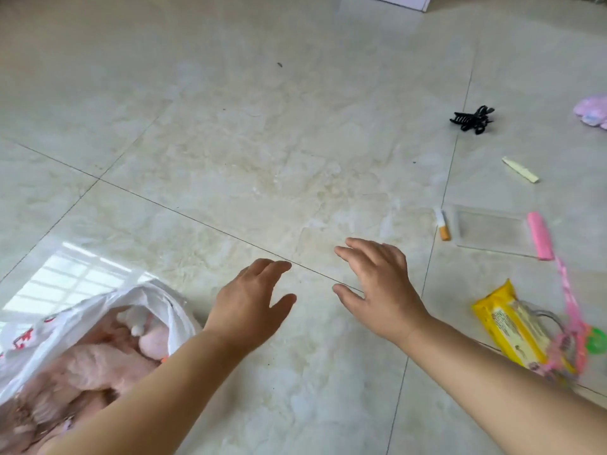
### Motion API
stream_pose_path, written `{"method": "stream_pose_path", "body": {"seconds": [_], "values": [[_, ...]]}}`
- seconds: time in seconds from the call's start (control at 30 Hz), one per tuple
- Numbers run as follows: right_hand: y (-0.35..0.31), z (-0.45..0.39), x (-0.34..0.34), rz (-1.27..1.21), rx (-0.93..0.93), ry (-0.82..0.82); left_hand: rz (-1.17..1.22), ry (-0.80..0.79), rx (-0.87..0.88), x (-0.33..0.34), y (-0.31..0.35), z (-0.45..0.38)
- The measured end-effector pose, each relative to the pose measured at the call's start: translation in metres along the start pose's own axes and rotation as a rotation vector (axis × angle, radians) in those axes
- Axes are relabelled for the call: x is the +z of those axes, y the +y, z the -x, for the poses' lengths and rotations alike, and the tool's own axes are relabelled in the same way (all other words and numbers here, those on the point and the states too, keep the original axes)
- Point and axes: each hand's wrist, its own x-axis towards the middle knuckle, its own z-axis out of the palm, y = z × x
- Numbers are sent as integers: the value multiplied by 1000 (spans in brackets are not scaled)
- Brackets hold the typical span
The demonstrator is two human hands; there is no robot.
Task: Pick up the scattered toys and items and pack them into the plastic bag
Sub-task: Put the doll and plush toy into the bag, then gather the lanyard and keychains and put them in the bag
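The white plastic bag [75, 310] sits at the lower left on the tiled floor [230, 142], mouth gaping, already stuffed with pink plush toys [98, 362] and something small and white near the top. Left hand [249, 303] hangs just to the right of the bag's rim, grip wide and loose, fingers relaxed and holding nothing. Right hand [377, 290] is beside it, a little gap between the two, same deal: fingers spread, nothing in it, palm down over the floor. The rest of the stuff is all off to the right. Closest is a yellow packet [512, 330] with a pink and green plastic toy [574, 326] lying over its far end, kinda blurry so can't say what it is. Further out there's a clear flat pouch with a pink strip [540, 236] along its right edge, and a cigarette [441, 224] just left of it. Beyond that a pale yellow comb [520, 170], then a black hair claw clip [472, 119], and a bit of pink fluffy thing [593, 111] cut off at the right edge.
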Motion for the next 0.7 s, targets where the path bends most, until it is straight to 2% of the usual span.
{"method": "stream_pose_path", "body": {"seconds": [0.1,0.17,0.27,0.43,0.57,0.7], "values": [[4,17,-13,-40,104,-29,42,-78,-39,-5,12,3],[9,26,-56,-122,230,-6,61,-164,-50,-27,44,-2],[15,45,-120,-182,359,49,95,-210,-85,-66,97,-12],[31,74,-199,-224,545,32,86,-336,-106,-98,176,-31],[50,104,-226,-258,700,30,81,-415,-73,-94,226,-53],[67,134,-225,-302,862,76,83,-506,-22,-70,264,-71]]}}
